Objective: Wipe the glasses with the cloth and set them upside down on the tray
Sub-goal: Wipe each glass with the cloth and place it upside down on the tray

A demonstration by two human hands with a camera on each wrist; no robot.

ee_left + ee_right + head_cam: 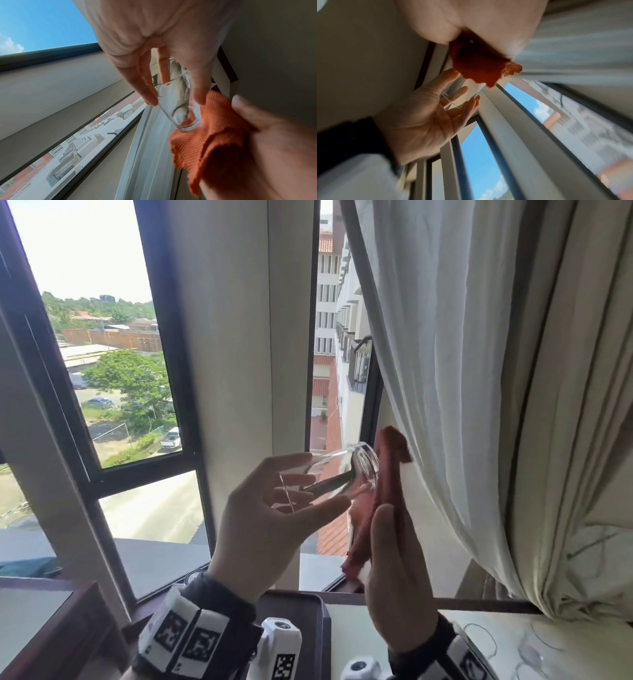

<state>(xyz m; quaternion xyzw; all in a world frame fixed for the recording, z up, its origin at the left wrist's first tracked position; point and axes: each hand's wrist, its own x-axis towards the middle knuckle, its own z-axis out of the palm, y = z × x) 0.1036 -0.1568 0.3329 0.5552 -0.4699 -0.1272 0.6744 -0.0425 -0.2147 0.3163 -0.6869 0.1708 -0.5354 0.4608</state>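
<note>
The left hand (270, 510) holds a clear drinking glass (334, 472) up in front of the window, well above the tray (301, 611), whose dark corner shows at the lower edge of the head view. The fingers (149, 89) and thumb curl lightly round the glass wall near its open end, so the thick base points away toward the orange cloth (380, 494). The right hand (397, 580) grips that cloth, which is bunched between thumb and palm, with one fold standing up beside the base.

To wipe well, I would keep the left-hand grip near the rim and firm, since smooth glass held by fingertips can slip. I would bring the cloth around the base and wall, then turn the glass rather than drag the cloth. The fingertips should be shifted so the covered patches also get wiped.

Whether the cloth touches the glass is hard to tell; from the left wrist the base overlaps it, yet a gap could lie between. The right wrist view is blurred, and the right fingers are hidden behind the cloth. Most of the tray is cut off, so I cannot tell what stands on it.
</note>
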